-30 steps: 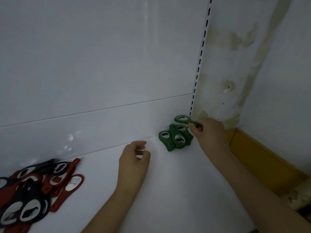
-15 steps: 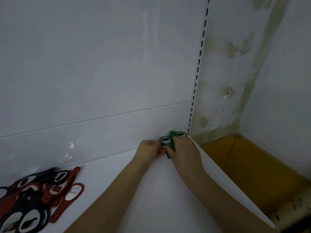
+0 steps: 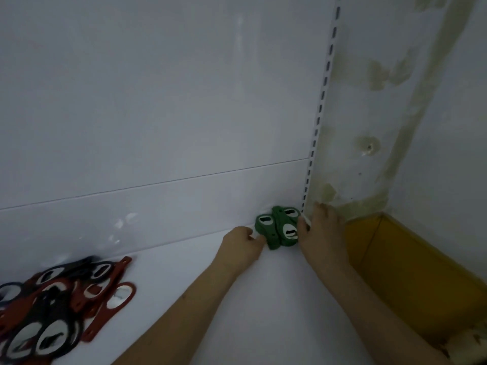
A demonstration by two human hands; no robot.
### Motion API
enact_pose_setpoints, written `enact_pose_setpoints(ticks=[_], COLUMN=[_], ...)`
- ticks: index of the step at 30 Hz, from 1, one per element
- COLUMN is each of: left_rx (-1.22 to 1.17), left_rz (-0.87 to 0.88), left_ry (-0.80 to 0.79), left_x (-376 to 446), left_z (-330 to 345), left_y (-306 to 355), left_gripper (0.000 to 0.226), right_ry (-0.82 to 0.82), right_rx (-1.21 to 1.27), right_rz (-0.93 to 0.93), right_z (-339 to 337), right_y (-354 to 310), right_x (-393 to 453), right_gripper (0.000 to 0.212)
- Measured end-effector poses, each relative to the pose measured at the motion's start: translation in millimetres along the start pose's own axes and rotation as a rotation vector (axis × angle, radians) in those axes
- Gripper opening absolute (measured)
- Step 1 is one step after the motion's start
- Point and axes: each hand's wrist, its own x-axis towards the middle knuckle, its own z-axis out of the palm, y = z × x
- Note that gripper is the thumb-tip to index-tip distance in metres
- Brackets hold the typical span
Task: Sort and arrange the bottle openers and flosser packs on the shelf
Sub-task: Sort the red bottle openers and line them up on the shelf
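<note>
Lying heaped at the near left of the white shelf point(image 3: 263, 299) is a pile of red and black bottle openers point(image 3: 60, 299). Farther right, the left hand point(image 3: 241, 246) has its fingers curled, fingertips touching the left edge of the green bottle openers point(image 3: 279, 227). That small green stack sits in the far right corner, against the back panel. The right hand point(image 3: 322, 233) presses against its right side, fingers curled over it. A yellow box point(image 3: 421, 285) stands beyond the shelf's right edge.
</note>
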Motion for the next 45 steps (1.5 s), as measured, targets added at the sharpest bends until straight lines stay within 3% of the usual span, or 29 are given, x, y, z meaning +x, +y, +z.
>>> enact_pose_setpoints(ticks=[1, 3, 7, 11, 14, 16, 18, 22, 24, 28, 31, 36, 40, 45], left_rx=[0.082, 0.306, 0.585, 0.687, 0.737, 0.765, 0.751, 0.719, 0.637, 0.600, 0.648, 0.417, 0.309, 0.479], left_rz=[0.040, 0.145, 0.183, 0.093, -0.069, -0.186, -0.221, -0.153, -0.132, -0.100, -0.032, 0.164, 0.209, 0.256], left_ry=[0.030, 0.108, 0.268, 0.492, 0.619, 0.585, 0.539, 0.484, 0.456, 0.427, 0.477, 0.415, 0.438, 0.524], left_x=[-10.9, -35.5, -99.3, -158.4, -183.4, -191.6, -194.6, -191.0, -187.4, -181.7, -175.3, -150.6, -133.5, -127.6], left_z=[-4.2, -12.6, -55.5, -123.0, -166.8, -183.0, -192.1, -214.5, -226.6, -244.4, -250.4, -239.8, -220.9, -209.3], left_y=[-4.7, -21.7, -70.2, -128.8, -171.4, -189.6, -203.5, -207.7, -208.3, -210.7, -206.1, -191.3, -192.9, -205.0], left_gripper=[0.012, 0.041, 0.046, 0.037, 0.045, 0.062, 0.067, 0.054, 0.050, 0.048, 0.046, 0.049, 0.054, 0.052], right_ry=[0.084, 0.127, -0.034, -0.516, -0.799, -0.735, -0.592, -0.513, -0.516, -0.470, -0.346, -0.110, -0.154, -0.283], right_rx=[-0.022, 0.122, 0.439, 0.541, 0.306, 0.106, 0.088, 0.340, 0.360, 0.451, 0.512, 0.553, 0.578, 0.548], right_rz=[-0.065, -0.245, -0.457, -0.556, -0.681, -0.788, -0.819, -0.812, -0.823, -0.828, -0.757, -0.590, -0.451, -0.282], right_z=[-0.6, 0.4, 22.3, 70.7, 107.1, 124.0, 133.1, 133.8, 128.0, 122.1, 112.9, 95.0, 94.7, 103.4], right_y=[-14.8, -56.6, -144.8, -213.3, -239.7, -245.4, -247.8, -252.9, -255.1, -253.6, -254.1, -253.2, -242.3, -228.5], right_x=[-5.2, -18.4, -42.5, -75.9, -111.7, -124.6, -130.4, -136.3, -139.5, -140.5, -135.6, -121.4, -109.1, -97.7], right_gripper=[0.043, 0.047, 0.042, 0.049, 0.084, 0.097, 0.092, 0.034, 0.020, 0.025, 0.023, 0.020, 0.018, 0.034])
